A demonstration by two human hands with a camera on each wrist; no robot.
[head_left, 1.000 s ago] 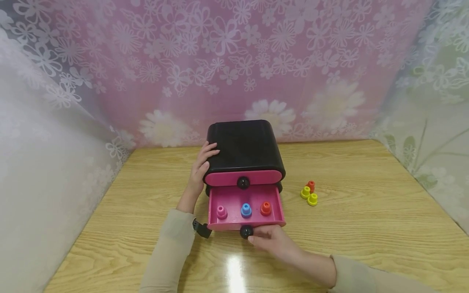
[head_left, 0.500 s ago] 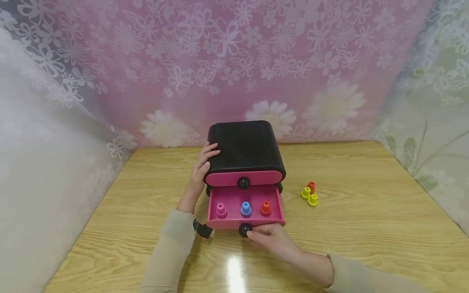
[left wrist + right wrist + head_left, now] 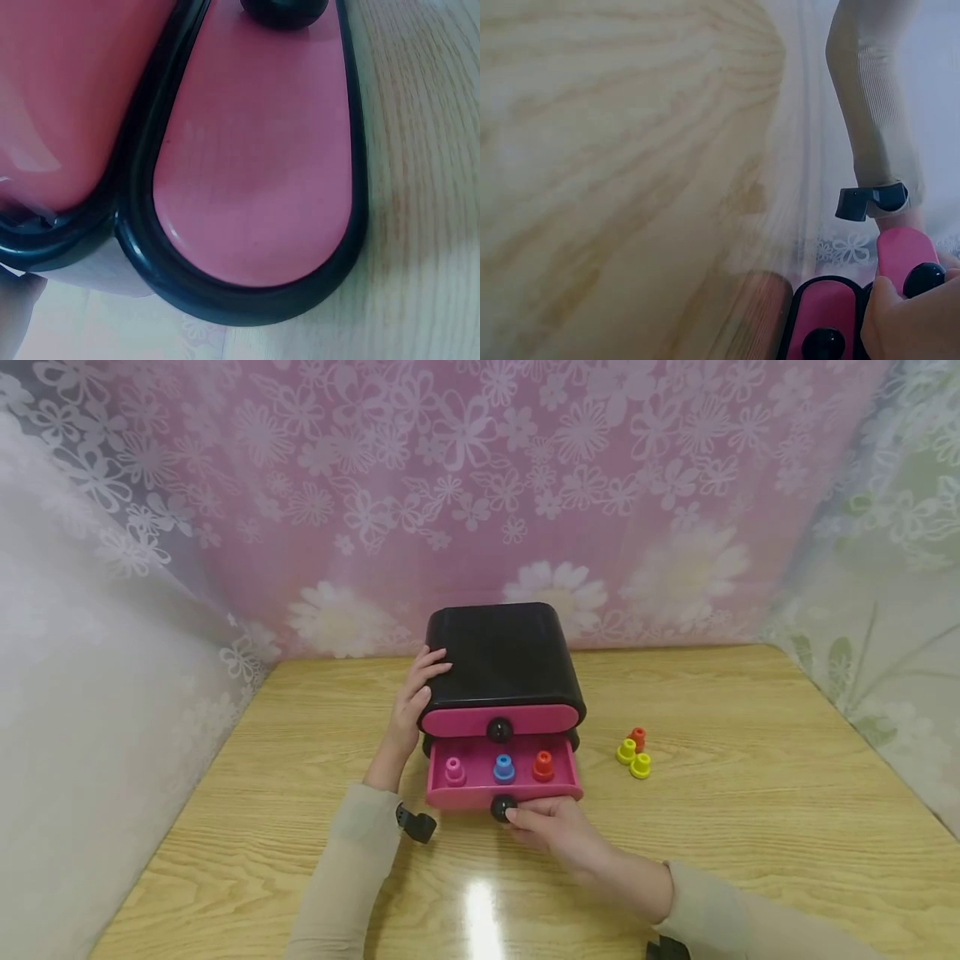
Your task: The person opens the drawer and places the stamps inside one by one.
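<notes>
Pink drawer (image 3: pixel 461 797) stands partly out, its knob (image 3: pixel 501 809) pinched by fingers of the right hand (image 3: pixel 570 837). The left hand (image 3: pixel 411 697) rests on the cabinet (image 3: pixel 502 656), fingers apart.

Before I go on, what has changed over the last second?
The lower drawer has slid further into the black cabinet, carrying its three pegs; the right hand, holding the lower knob, moved along. Unchanged: left hand against the cabinet, three loose pegs on the table.
</notes>
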